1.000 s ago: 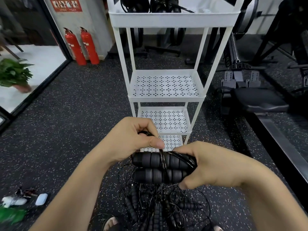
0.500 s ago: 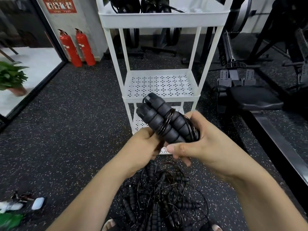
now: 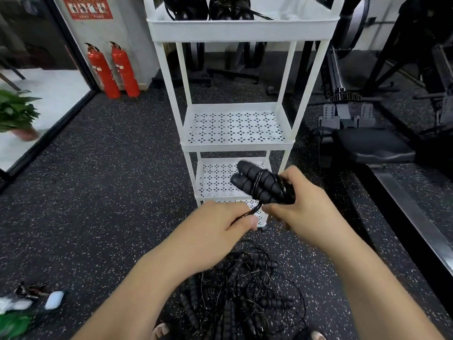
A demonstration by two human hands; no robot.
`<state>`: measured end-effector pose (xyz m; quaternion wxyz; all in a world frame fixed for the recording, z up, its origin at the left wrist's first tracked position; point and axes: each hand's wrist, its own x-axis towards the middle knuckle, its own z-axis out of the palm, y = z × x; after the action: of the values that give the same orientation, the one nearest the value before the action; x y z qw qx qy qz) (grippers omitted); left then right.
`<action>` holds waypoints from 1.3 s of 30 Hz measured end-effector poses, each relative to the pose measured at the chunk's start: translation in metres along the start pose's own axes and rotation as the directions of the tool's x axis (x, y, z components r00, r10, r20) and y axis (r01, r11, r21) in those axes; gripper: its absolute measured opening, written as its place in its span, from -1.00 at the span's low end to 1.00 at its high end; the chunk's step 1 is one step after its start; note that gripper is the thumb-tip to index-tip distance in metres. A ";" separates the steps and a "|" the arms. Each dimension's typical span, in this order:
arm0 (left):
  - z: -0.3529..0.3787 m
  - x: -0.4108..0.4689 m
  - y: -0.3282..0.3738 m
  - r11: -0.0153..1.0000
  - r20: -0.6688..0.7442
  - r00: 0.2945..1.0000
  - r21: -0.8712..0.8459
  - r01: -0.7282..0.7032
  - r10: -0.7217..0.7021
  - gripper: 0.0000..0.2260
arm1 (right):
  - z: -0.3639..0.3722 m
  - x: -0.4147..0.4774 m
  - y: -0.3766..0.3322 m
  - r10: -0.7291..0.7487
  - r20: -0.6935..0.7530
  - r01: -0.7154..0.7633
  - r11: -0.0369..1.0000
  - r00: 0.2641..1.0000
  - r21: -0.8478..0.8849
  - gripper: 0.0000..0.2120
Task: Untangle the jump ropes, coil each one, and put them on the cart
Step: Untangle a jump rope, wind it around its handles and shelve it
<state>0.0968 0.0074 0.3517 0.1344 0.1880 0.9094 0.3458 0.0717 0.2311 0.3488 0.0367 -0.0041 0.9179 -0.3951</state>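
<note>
Facing the white cart [image 3: 242,33], whose top tray carries coiled ropes [image 3: 228,8], we stand over the tangled pile of jump ropes [image 3: 240,290] lying on the floor by our feet. Our right hand [image 3: 306,207] grips a wound jump rope [image 3: 259,185], its two foam handles side by side, raised in front of the cart's lower shelves. Our left hand [image 3: 215,231] pinches the loose cord [image 3: 252,211] running down from that bundle.

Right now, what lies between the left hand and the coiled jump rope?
Head view: a short stretch of black cord runs from the coiled jump rope, held by the right hand, into the left hand's pinch.
</note>
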 end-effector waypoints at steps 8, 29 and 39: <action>-0.028 -0.001 -0.017 0.978 -0.178 0.984 -0.202 -0.057 0.021 -0.76 | 0.007 -0.016 -0.012 -0.064 0.552 0.081 0.997 0.832 -0.006 -0.64; 0.010 0.016 -0.006 0.897 -0.044 0.977 -0.406 0.172 -0.207 -0.62 | -0.006 -0.029 -0.018 -0.188 0.114 0.044 0.673 0.976 0.738 -0.58; 0.002 -0.003 0.003 1.000 -0.036 0.999 -0.007 -0.028 0.028 -0.68 | -0.003 -0.013 0.002 -0.098 -0.126 0.122 0.972 0.987 0.202 -0.60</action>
<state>0.1011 0.0096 0.3529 0.1140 0.1938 0.9077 0.3543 0.0849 0.2351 0.3504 -0.0381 -0.0282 0.8701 -0.4905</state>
